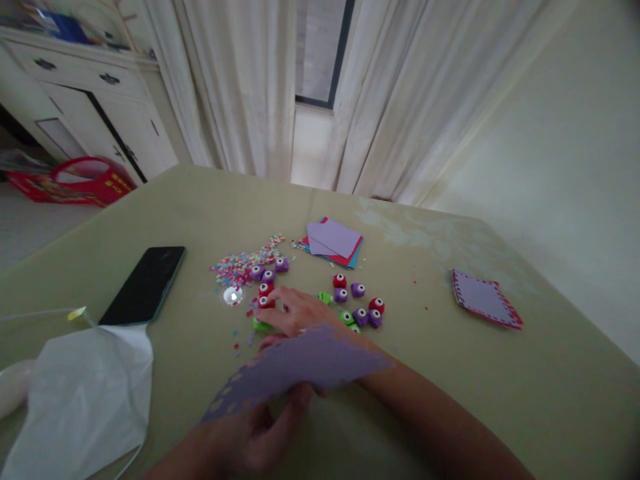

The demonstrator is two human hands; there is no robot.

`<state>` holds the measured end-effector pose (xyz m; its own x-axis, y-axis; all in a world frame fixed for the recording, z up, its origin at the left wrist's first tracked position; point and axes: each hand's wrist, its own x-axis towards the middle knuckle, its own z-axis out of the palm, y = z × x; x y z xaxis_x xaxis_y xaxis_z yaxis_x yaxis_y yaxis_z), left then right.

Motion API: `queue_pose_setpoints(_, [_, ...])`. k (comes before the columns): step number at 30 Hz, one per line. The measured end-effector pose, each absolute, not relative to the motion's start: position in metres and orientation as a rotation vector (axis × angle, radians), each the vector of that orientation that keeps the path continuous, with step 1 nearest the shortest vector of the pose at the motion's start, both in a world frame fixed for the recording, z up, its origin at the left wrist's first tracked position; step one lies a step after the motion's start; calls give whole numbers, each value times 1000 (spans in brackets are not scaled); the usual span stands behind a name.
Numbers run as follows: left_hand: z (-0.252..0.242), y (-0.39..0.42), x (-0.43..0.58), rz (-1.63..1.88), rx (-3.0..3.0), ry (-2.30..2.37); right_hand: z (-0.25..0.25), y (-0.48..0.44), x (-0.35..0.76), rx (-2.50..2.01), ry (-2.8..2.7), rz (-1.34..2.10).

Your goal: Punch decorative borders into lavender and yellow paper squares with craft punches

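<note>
Phone (143,285) lies screen-up on the bench (515,380), to my left. White sheet-like item (95,400) at its near end, thin cord on it, can't tell what it is. Far left I see a white cabinet (120,110), red bag (113,183) in front. Ahead of me: pale curtains (240,87), narrow window (320,53) between. Plain wall (560,147) on my right.

Standing here, I make out two bare, plain hands: the right hand (300,310) has slim fingers, and behind its partly hidden wrist the right forearm (440,413) is bare as well, smooth and slender, broadening the farther it gets from the hand. The left hand (265,433) reaches my eye more blurred, its thumb (299,398) rounded at the tip, and just behind it the left forearm (190,453) is bare too
</note>
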<state>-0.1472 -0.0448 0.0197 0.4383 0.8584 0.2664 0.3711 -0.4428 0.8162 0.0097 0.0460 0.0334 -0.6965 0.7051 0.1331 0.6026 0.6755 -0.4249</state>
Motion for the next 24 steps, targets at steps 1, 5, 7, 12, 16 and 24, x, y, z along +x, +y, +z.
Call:
queue_pose_setpoints(1, [19, -44, -147, 896, 1933, 1105, 32, 46, 11, -1068, -2607, 527])
queue_pose_setpoints(5, [25, -36, -142, 977, 1602, 1261, 28, 45, 18, -1044, -2667, 587])
queue_pose_setpoints(7, [29, -31, -140, 1049, 1504, 1285, 30, 44, 21, -1048, -2709, 618])
queue_pose_setpoints(12, [34, -24, -140, 1241, 1384, 1499, 51, 48, 41, -1157, -2328, 840])
queue_pose_setpoints(16, [32, -20, -140, 1208, 1332, 1499, 60, 56, 56, -1078, -1738, 1317])
queue_pose_setpoints(24, [37, -18, -137, 986, 1347, 1544, 64, 56, 51, -943, -1352, 1660])
